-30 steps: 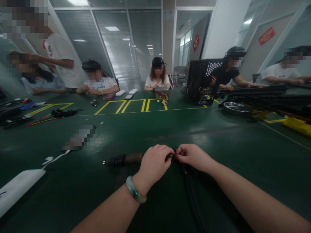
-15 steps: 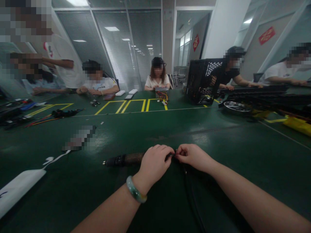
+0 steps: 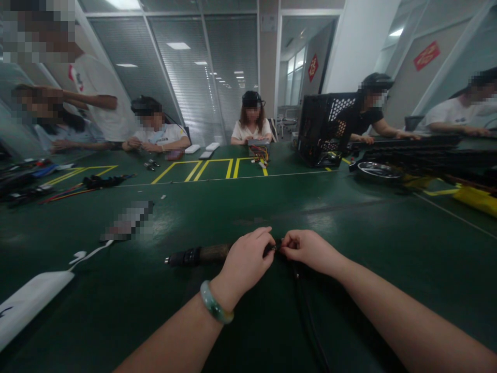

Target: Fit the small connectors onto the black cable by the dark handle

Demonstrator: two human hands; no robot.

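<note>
A dark rod-shaped tool [image 3: 196, 255] with a brown middle section lies flat on the green table [image 3: 248, 207], its tip pointing left. My left hand [image 3: 246, 264] is closed over its right end, with a pale green bangle on the wrist. My right hand [image 3: 308, 251] pinches a small dark part right where the tool meets a black cable [image 3: 306, 316]. The cable runs from there toward me between my forearms. The two hands almost touch at the fingertips.
A white device [image 3: 29, 300] with a white cord lies at the near left. Several seated people work around the far and side edges. A black perforated crate [image 3: 324, 129] and a round metal dish [image 3: 376, 171] stand at the right; wire bundles [image 3: 99, 181] lie at the left.
My left hand's index finger has lifted slightly off the tool's end. Everything else holds its place.
</note>
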